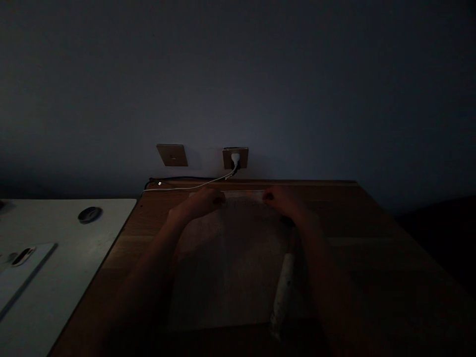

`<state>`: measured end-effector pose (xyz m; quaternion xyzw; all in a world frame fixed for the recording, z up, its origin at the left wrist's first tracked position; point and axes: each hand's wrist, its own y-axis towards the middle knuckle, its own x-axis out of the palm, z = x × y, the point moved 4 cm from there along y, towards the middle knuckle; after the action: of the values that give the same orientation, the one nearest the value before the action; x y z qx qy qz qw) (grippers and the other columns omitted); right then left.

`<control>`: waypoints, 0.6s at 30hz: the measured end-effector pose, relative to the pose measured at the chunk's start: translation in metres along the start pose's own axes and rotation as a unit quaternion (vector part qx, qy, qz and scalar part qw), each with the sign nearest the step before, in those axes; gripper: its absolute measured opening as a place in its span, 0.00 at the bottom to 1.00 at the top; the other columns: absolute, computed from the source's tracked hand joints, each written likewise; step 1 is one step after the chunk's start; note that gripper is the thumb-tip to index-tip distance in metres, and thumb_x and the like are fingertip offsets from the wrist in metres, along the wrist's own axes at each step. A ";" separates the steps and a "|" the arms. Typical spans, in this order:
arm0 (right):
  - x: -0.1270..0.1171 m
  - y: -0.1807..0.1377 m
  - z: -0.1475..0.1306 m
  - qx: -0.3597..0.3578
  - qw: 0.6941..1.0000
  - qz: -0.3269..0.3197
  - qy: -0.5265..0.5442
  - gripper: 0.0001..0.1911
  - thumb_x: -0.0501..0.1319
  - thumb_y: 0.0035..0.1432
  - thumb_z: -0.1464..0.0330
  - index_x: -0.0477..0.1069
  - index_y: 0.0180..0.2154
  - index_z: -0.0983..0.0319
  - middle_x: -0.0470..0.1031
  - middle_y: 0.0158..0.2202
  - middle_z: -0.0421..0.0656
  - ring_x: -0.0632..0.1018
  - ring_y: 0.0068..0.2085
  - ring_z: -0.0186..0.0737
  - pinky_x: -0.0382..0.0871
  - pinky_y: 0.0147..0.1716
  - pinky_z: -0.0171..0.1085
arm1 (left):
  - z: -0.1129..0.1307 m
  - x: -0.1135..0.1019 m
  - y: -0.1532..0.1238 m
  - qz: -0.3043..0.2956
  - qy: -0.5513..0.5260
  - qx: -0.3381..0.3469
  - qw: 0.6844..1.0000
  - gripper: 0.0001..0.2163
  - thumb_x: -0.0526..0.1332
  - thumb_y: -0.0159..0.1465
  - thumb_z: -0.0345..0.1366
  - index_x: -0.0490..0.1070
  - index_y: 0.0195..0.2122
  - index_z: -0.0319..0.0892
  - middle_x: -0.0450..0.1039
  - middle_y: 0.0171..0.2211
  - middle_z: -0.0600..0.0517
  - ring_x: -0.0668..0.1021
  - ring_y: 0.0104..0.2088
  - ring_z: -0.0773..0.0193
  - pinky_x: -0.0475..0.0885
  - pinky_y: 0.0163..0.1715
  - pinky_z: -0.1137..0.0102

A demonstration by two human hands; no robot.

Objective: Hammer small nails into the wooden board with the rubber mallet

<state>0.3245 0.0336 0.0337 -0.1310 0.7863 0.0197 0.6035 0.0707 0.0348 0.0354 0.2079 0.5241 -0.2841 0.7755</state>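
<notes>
A pale flat board (226, 267) lies on the wooden table, and both hands are at its far edge. My left hand (208, 199) is closed at the board's far left, its fingertips pinched together near the surface. Opposite it, my right hand (281, 198) is closed too, with thumb and forefinger curled together. What either pinch holds is too dark to make out. Between the hands runs a row of tiny marks (243, 203) along the board. A hammer-like tool (283, 285) with a pale, worn handle lies on the board's right side; my right forearm partly hides its dark head.
Behind the wooden table (353, 223), a white plug (235, 158) sits in a wall socket (244, 157), its white cable (178, 188) running left. Another wall plate (173, 155) is beside it. At left stands a white tabletop (92, 248) with a round dark grommet (89, 214). Light is very dim.
</notes>
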 end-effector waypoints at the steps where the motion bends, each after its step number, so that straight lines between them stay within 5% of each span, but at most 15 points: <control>1: 0.000 0.000 0.000 0.000 1.000 0.001 0.001 0.08 0.63 0.60 0.73 0.82 0.38 0.61 0.84 0.42 0.49 0.83 0.43 0.44 0.70 0.41 0.35 | -0.001 0.001 0.000 0.003 -0.001 0.001 1.000 0.12 0.58 0.60 0.24 0.79 0.39 0.41 0.81 0.39 0.48 0.80 0.39 0.60 0.72 0.42 0.68; 18: 0.003 0.001 0.000 -0.001 1.000 0.012 -0.011 0.08 0.63 0.59 0.73 0.81 0.38 0.61 0.84 0.40 0.48 0.82 0.41 0.42 0.68 0.40 0.35 | -0.001 -0.002 0.000 0.019 0.022 -0.025 0.999 0.06 0.60 0.64 0.30 0.77 0.36 0.40 0.79 0.36 0.48 0.78 0.36 0.61 0.69 0.37 0.69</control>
<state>0.3232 0.0339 0.0313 -0.1220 0.7809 0.0285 0.6119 0.0692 0.0364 0.0368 0.2045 0.5438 -0.2509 0.7743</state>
